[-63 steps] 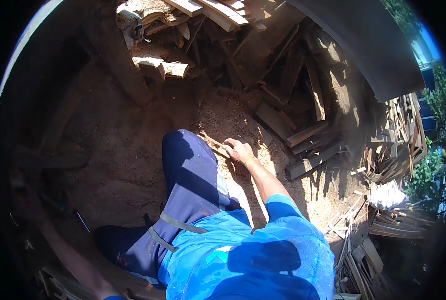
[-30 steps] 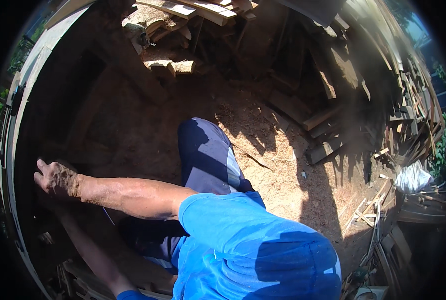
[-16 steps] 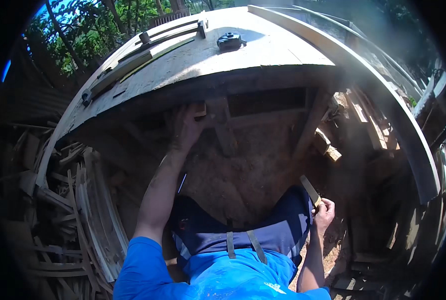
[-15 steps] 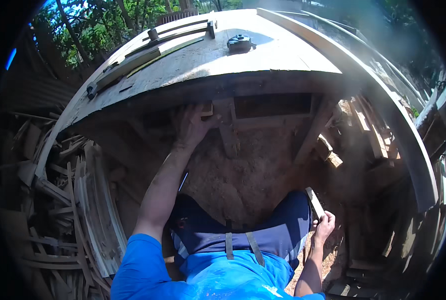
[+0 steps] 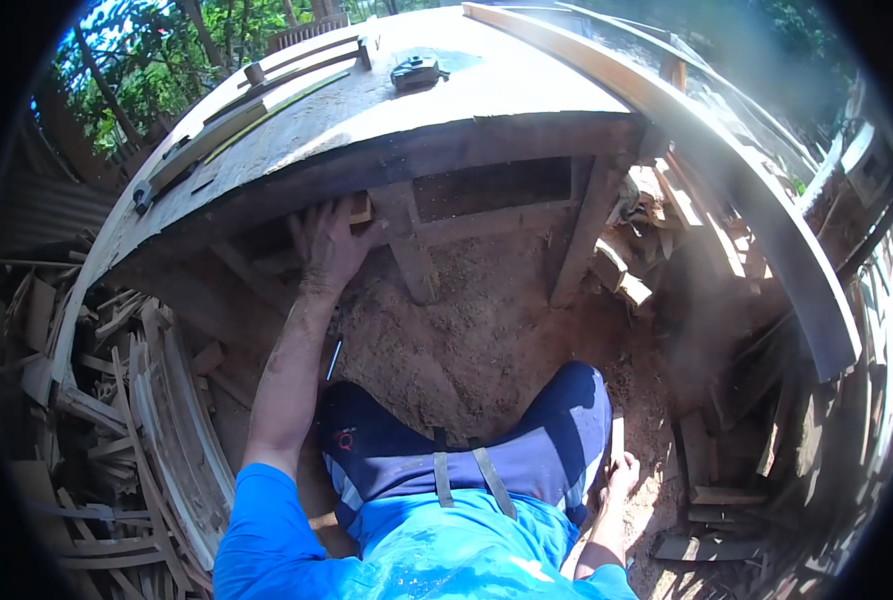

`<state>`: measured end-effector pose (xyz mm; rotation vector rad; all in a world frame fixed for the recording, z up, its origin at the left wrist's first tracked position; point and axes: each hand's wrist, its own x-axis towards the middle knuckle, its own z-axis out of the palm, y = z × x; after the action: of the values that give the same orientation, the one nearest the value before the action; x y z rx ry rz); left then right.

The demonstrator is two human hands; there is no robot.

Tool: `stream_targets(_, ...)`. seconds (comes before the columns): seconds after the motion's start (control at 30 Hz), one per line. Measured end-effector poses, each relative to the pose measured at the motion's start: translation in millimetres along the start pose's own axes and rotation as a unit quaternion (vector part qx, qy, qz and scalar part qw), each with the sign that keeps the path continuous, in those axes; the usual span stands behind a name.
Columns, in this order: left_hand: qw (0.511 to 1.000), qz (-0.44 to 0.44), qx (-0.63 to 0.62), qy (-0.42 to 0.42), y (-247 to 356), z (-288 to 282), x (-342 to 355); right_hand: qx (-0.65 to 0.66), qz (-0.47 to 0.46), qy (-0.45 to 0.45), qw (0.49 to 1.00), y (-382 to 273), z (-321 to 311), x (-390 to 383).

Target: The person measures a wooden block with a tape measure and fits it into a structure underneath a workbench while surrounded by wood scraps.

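Note:
My left hand (image 5: 336,245) reaches under the front edge of the workbench (image 5: 526,85). Its fingers and thumb close around a small wooden block (image 5: 361,208), beside a bench leg; the fingertips are in shadow. Low on the right, next to my knee, my right hand (image 5: 621,476) grips a short, thin wooden strip (image 5: 618,436), which points up and away from me. On the bench top lie a dark tape measure (image 5: 416,72) and a clamp-like tool with long bars (image 5: 206,135).
A long board (image 5: 686,110) runs along the bench's right edge. Scrap wood is heaped on the left (image 5: 166,400) and the right (image 5: 726,495). Under the bench is a wooden frame with an upright leg (image 5: 411,265). Sawdust (image 5: 456,340) covers the ground by my knees.
The view has shifted, so the bench sits further left and higher. My right hand has lowered and drawn in, its strip now more upright beside my knee. My left hand stays at the block.

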<state>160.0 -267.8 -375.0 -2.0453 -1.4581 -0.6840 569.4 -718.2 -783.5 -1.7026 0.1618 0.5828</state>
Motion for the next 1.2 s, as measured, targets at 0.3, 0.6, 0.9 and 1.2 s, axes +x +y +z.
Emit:
stream_targets(0.3, 0.997, 0.068, -0.029, 0.017, -60.2, 28.4, -4.9, -0.495, -0.203, -0.11, 0.838, -7.4, 6.3, -22.0)
stream_targets(0.6, 0.997, 0.067, -0.031, -0.037, -67.5, 23.7, -1.7, -0.526, -0.104, 0.062, 0.842, -28.5, -64.8, 89.6)
stream_targets(0.9, 0.992, 0.024, -0.094, -0.078, -45.7, 13.0, 2.9, -0.608, 0.118, -0.067, 0.782, -61.8, -86.7, 155.3)
stream_targets(1.2, 0.995, 0.06, -0.061, -0.061, -66.9, 34.5, -4.2, -0.173, -0.094, -0.024, 0.98, -84.1, -119.2, 75.6)
